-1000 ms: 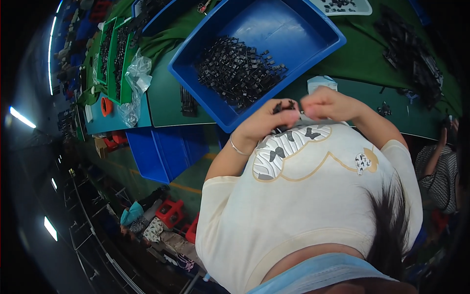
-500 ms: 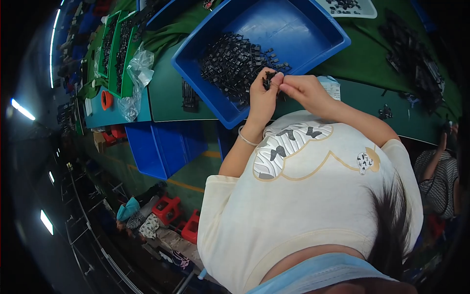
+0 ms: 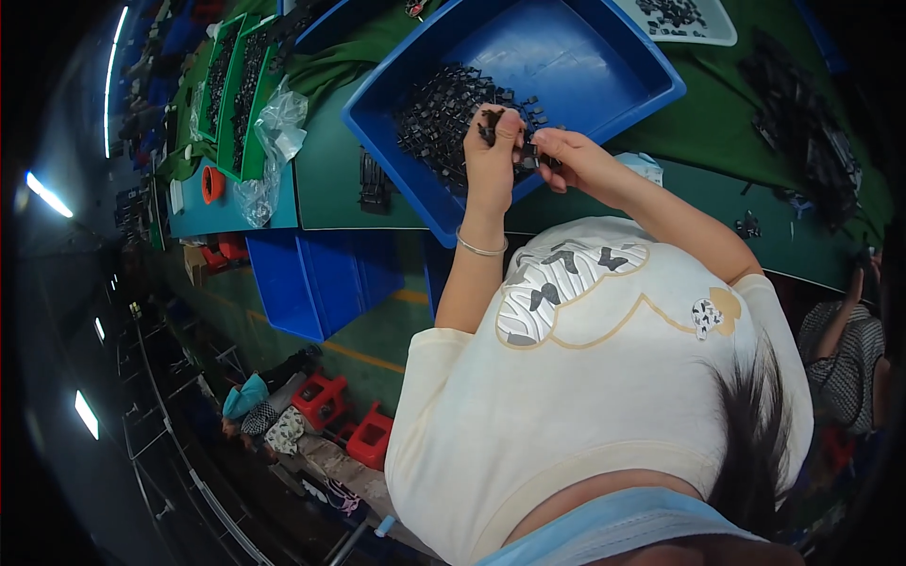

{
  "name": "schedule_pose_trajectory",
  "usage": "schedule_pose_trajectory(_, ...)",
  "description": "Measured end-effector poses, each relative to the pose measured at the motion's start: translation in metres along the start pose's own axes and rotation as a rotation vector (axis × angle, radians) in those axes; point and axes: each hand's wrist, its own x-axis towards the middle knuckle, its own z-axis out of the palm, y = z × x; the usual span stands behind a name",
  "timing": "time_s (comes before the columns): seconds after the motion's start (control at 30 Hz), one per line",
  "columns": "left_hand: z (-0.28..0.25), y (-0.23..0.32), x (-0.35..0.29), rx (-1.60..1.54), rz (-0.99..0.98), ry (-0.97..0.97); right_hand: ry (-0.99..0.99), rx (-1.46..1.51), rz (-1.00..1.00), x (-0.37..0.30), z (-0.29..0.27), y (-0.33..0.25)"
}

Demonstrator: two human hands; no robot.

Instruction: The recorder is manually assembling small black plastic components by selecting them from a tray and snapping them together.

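Note:
Over the near rim of a large blue bin (image 3: 604,52) both my hands work close together. My left hand (image 3: 493,156) is closed around several small black plastic parts (image 3: 488,121), which poke out above the fingers. Just to its right, my right hand (image 3: 571,160) pinches a small black plastic part (image 3: 530,154) between thumb and fingers. A heap of similar black parts (image 3: 439,118) lies in the left half of the bin, partly hidden by my left hand.
Green trays (image 3: 253,104) of black parts and a clear plastic bag (image 3: 280,132) lie at left, near an orange ring (image 3: 213,184). A white tray (image 3: 713,28) stands far right. Black parts (image 3: 748,224) lie right. Another person (image 3: 845,363) sits at the right edge.
My hands, pressed together before, have moved slightly apart. The left has shifted a little left and up; a black part now shows at the right fingertips.

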Motion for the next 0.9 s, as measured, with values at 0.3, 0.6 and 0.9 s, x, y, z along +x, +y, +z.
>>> schedule_pose_trajectory(0.3, -0.016, -0.033, 0.02, -0.667, -0.258, 0.183, 0.24, -0.863, -0.981, -0.008, 0.026, 0.019)
schedule_pose_trajectory(0.6, -0.058, -0.024, 0.053, -0.275, -0.223, 0.116, 0.338, 0.166, -0.328, -0.005, -0.068, -0.018)
schedule_pose_trajectory(0.9, -0.003, -0.111, 0.083, 1.567, -0.088, 0.006, 1.231, -1.264, -0.661, 0.011, -0.186, -0.101)
